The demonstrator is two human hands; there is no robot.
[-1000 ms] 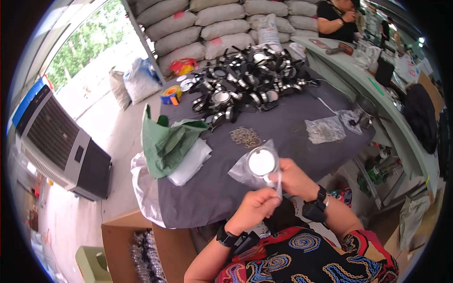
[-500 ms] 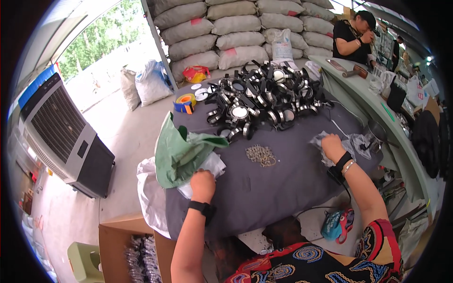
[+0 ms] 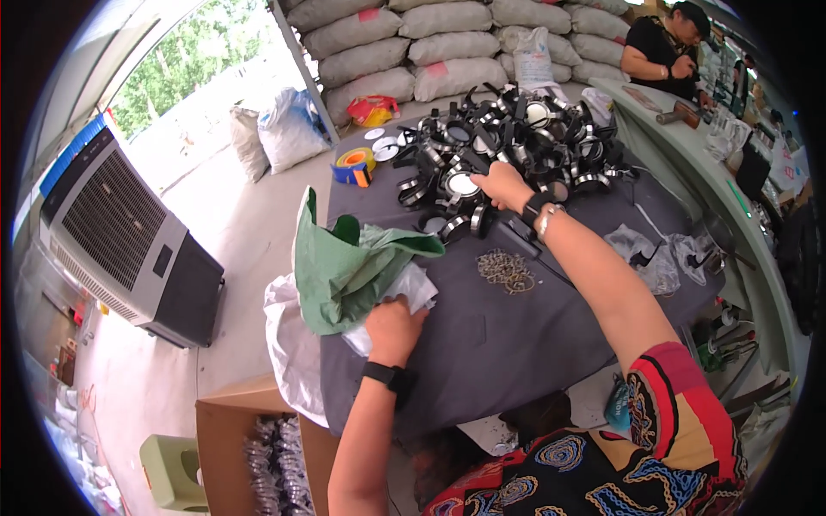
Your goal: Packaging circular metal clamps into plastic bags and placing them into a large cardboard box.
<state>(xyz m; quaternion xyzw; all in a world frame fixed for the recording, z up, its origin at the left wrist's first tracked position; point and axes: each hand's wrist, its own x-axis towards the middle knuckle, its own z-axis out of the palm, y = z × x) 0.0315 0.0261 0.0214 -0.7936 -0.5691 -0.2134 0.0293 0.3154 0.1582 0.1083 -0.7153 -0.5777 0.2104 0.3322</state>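
My left hand [image 3: 396, 330] is closed on a crumpled white plastic bag [image 3: 415, 289] at the table's left side. Just behind it a green woven bag [image 3: 353, 279] stands partly open. My right hand [image 3: 506, 186] reaches into a heap of black-and-silver round pieces with strap-like parts [image 3: 564, 142]. Its fingers are curled at a piece with a white round face [image 3: 462, 183]; what they grip is hidden. Below this hand is a flat black bar [image 3: 516, 238] with a cord. Nearer me lies a small tangle of thin chain [image 3: 506, 271].
Tape rolls [image 3: 354, 163] sit at the table's left. Clear plastic bags [image 3: 650, 258] lie at the right. A tall air cooler [image 3: 129, 241] and an open carton [image 3: 232, 456] stand at left. Stacked sacks [image 3: 447, 47] line the back. Another person [image 3: 667, 56] works behind a side table.
My right hand has left the clear bags and moved left and away from me to the heap. My left hand stays at the white bag. The whole view has shifted slightly.
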